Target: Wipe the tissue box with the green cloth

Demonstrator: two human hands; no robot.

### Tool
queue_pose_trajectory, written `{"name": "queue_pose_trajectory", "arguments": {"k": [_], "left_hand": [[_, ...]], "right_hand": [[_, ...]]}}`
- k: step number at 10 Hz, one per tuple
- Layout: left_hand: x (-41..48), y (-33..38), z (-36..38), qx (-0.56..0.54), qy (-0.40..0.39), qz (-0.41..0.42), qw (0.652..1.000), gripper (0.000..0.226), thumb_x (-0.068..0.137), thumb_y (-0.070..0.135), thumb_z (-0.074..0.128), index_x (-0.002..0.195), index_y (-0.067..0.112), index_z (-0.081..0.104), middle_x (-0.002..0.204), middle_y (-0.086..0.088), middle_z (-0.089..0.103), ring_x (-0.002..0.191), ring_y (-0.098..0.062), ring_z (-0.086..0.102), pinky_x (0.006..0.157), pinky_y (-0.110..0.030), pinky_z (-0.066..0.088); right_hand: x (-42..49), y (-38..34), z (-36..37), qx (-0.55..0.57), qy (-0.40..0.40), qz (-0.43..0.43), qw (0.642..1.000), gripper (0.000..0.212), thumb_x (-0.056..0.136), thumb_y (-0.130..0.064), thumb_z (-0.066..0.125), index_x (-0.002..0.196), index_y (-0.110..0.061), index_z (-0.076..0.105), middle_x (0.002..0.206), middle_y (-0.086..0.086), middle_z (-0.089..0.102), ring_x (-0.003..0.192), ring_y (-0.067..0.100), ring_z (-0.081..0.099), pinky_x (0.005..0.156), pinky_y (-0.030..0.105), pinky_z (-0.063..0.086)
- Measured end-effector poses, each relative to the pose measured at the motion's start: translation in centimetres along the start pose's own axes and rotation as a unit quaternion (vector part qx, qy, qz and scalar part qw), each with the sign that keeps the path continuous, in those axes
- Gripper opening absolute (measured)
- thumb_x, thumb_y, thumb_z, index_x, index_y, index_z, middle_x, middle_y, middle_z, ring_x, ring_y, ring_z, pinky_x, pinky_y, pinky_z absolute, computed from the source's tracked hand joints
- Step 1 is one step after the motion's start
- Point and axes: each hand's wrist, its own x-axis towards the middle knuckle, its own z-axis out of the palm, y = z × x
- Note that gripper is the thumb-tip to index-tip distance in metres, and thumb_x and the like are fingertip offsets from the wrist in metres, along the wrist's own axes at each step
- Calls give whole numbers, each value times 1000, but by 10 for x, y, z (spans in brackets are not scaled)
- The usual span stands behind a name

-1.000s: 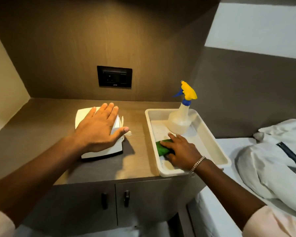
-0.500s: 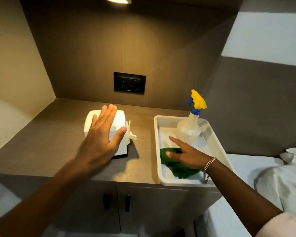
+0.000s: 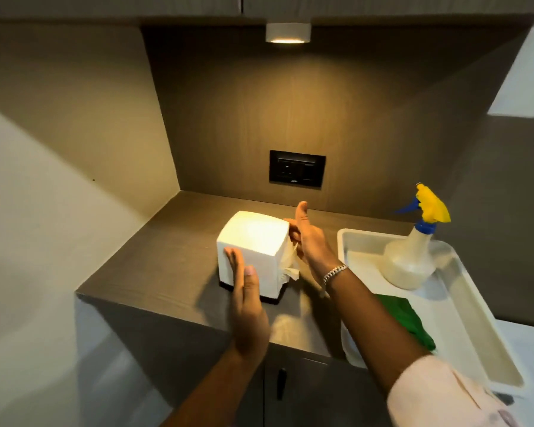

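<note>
The white tissue box (image 3: 253, 238) stands on the wooden counter (image 3: 173, 266) with tissue sticking out of its right side. My left hand (image 3: 247, 300) is flat and open, its fingertips against the box's near face. My right hand (image 3: 309, 241) is at the box's right side, fingers curled onto the top right edge and thumb pointing up. The green cloth (image 3: 410, 322) lies loose in the white tray (image 3: 475, 303) on the right, partly hidden by my right forearm; neither hand touches it.
A spray bottle (image 3: 413, 257) with a yellow and blue trigger stands at the back of the tray. A black wall socket (image 3: 296, 168) is on the back panel and a lamp (image 3: 288, 33) shines overhead. Cabinet doors with a dark handle (image 3: 281, 383) sit below the counter.
My right hand has let go of the green cloth in the tray and moved left to the box's right side. My left hand came off the box top to its near face. The camera tilted up.
</note>
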Motion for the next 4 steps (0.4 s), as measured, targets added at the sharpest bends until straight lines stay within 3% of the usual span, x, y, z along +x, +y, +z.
{"name": "queue_pose_trajectory", "arguments": {"k": [1,2,3,4], "left_hand": [[28,-2,-25,-45,-67,-8,997,59,84,66,40,139,43,37,127,23,59,116,-4,58,84,-16,50],[62,5,-42,7,-105,-13,994,42,87,68,28,114,54,57,115,18,69,106,-10,66,74,-22,54],[86,15,-50,-24,-151,-87,984,49,87,67,22,104,53,65,111,15,71,104,-15,67,75,-27,55],[90,19,-50,-40,-194,-104,975,53,95,56,16,94,49,69,97,22,73,94,-7,70,69,-21,55]], "right_hand": [[-28,21,3,88,-20,-12,996,91,52,-94,34,98,-25,73,102,2,75,88,12,71,73,30,60],[-65,36,25,137,-84,-47,986,40,66,-85,35,83,-63,64,82,-32,72,79,-11,67,58,10,51],[-84,37,51,162,-74,-47,983,74,56,-92,39,122,-60,41,113,-27,66,94,-4,65,65,9,50],[-89,26,64,199,-33,-51,978,98,60,-89,32,144,-38,27,146,-7,43,104,3,59,73,15,48]]}}
